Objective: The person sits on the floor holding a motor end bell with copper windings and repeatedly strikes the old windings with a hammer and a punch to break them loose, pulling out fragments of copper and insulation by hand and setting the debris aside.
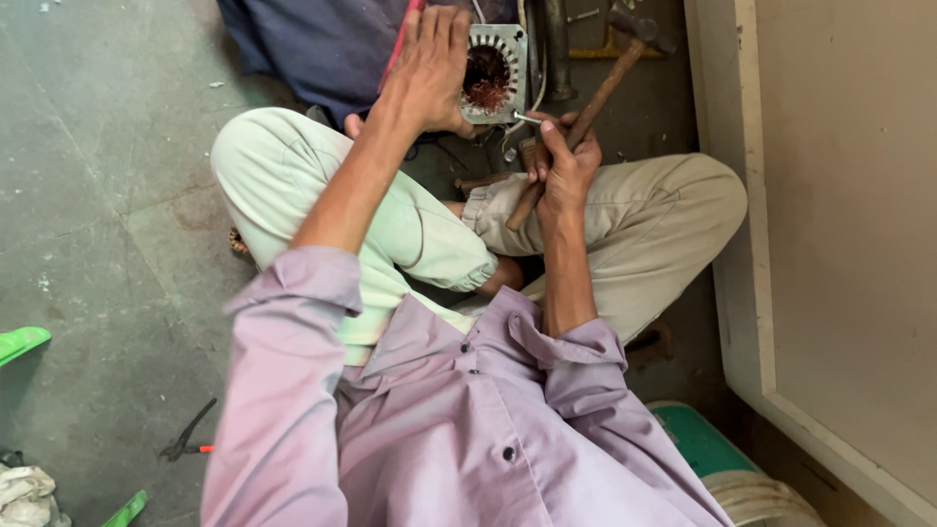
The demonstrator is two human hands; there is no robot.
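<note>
Seen from above, a person sits cross-legged, knees spread wide to either side, both arms reaching forward. The left arm stretches out nearly straight, its sleeve rolled to the elbow and the forearm bare. The left hand lies palm down with the fingers extended together and pointing away from the body. The right arm is bent closer in, sleeve also pushed up. The right hand is curled into a closed grip, thumb and fingers wrapped tight, knuckles facing up, just beside the left wrist.
</note>
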